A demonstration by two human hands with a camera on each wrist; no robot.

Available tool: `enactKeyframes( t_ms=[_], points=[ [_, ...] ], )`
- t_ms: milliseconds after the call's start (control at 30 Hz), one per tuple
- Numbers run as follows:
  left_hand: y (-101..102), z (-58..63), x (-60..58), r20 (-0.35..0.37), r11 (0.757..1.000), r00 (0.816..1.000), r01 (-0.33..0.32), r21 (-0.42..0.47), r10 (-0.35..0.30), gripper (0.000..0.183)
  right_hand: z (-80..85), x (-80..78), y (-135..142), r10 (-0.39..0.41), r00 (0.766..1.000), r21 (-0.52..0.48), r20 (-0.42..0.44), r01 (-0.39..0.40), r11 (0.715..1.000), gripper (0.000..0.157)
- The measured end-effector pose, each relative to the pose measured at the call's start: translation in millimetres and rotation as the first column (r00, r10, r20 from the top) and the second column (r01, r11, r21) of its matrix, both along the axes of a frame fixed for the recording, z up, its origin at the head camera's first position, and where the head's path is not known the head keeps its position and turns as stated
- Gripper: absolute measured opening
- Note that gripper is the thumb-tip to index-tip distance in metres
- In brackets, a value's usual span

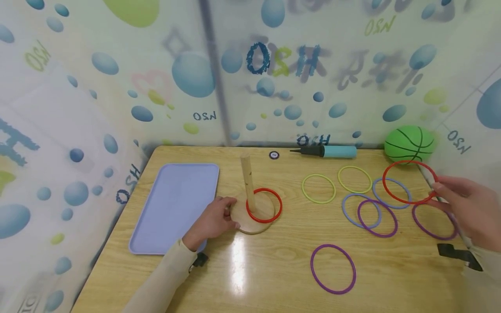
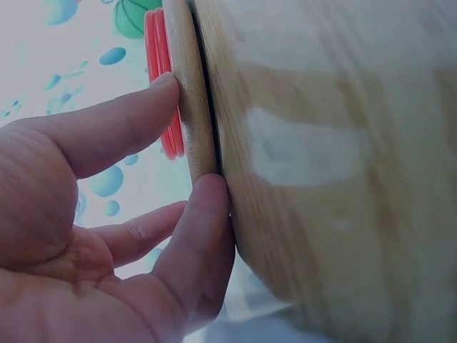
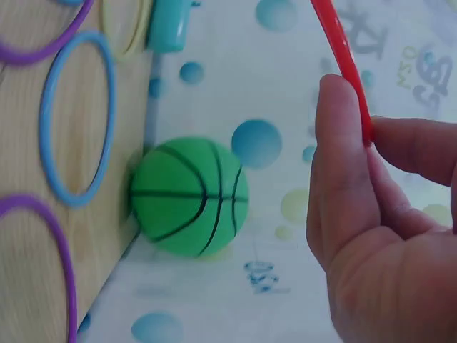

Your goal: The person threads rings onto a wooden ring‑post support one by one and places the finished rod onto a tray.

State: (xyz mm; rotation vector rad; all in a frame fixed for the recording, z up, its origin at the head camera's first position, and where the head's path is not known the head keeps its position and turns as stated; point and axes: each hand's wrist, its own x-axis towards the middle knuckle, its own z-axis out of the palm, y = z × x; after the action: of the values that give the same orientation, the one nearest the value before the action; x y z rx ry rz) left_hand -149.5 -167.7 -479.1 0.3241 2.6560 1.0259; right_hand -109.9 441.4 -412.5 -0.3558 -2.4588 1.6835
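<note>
My left hand (image 1: 214, 218) holds the left edge of a round wooden base (image 1: 263, 205) with thumb and fingers. An upright wooden post (image 1: 247, 180) rises from the base. Red rings (image 1: 281, 208) lie flat round the post's foot; the left wrist view shows them stacked (image 2: 158, 71). At the far right my right hand (image 1: 471, 204) pinches another red ring (image 1: 384, 182) between thumb and fingers, raised above the table. Only a short stretch of that ring (image 3: 343, 53) shows in the right wrist view. Beneath it lie a blue ring (image 1: 409, 198) and a purple ring (image 1: 434, 238).
A lilac tray (image 1: 176, 208) lies left of the base. More rings are right of it: yellow-green (image 1: 335, 191), blue (image 1: 344, 214), purple (image 1: 354, 274). Along the back are a small round disc (image 1: 274, 155), a blue hand pump (image 1: 339, 151) and a green ball (image 1: 409, 143).
</note>
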Motion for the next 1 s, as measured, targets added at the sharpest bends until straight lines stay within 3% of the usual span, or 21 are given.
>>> enactKeyframes(
  t_ms=[67, 200, 300, 400, 533, 733, 900, 1000],
  points=[
    [-0.1, -0.4, 0.5, 0.001, 1.000, 1.000, 0.000, 0.003, 0.000, 0.077, 3.7, 0.2, -7.0, 0.029, 0.998, -0.153, -0.054, -0.037, 0.988, 0.017],
    [0.7, -0.7, 1.7, 0.014, 1.000, 1.000, -0.006, 0.012, 0.006, 0.081, 8.9, -0.4, -22.2, 0.074, 0.987, -0.328, -0.144, -0.118, 0.937, 0.022],
    [1.4, -1.2, 2.3, 0.016, 1.000, 1.000, -0.009, 0.006, 0.008, 0.081, 12.0, -2.2, -35.4, 0.105, 0.976, -0.354, -0.192, -0.169, 0.920, 0.023],
    [1.9, -1.1, 2.4, 0.001, 1.000, 1.000, -0.006, -0.015, 0.006, 0.080, 14.6, -6.0, -50.5, 0.125, 0.961, -0.420, -0.248, -0.223, 0.880, 0.025],
    [3.0, 1.0, 1.8, -0.017, 0.999, 1.000, -0.003, -0.037, 0.002, 0.080, 22.2, -10.5, -71.2, 0.147, 0.947, -0.467, -0.285, -0.272, 0.842, 0.027],
    [2.7, 1.2, 2.3, -0.033, 0.997, 0.999, 0.005, -0.074, -0.008, 0.081, 38.7, -13.8, -100.6, 0.205, 0.936, -0.443, -0.286, -0.319, 0.838, 0.028],
    [4.5, 0.7, 2.1, -0.062, 0.995, 0.998, 0.026, -0.099, -0.032, 0.081, 50.7, -15.0, -125.6, 0.246, 0.911, -0.462, -0.332, -0.384, 0.800, 0.031],
    [5.8, 2.1, 3.9, -0.072, 0.994, 0.997, 0.033, -0.107, -0.041, 0.080, 57.3, -16.6, -141.0, 0.283, 0.893, -0.435, -0.351, -0.423, 0.795, 0.029]
  ],
)
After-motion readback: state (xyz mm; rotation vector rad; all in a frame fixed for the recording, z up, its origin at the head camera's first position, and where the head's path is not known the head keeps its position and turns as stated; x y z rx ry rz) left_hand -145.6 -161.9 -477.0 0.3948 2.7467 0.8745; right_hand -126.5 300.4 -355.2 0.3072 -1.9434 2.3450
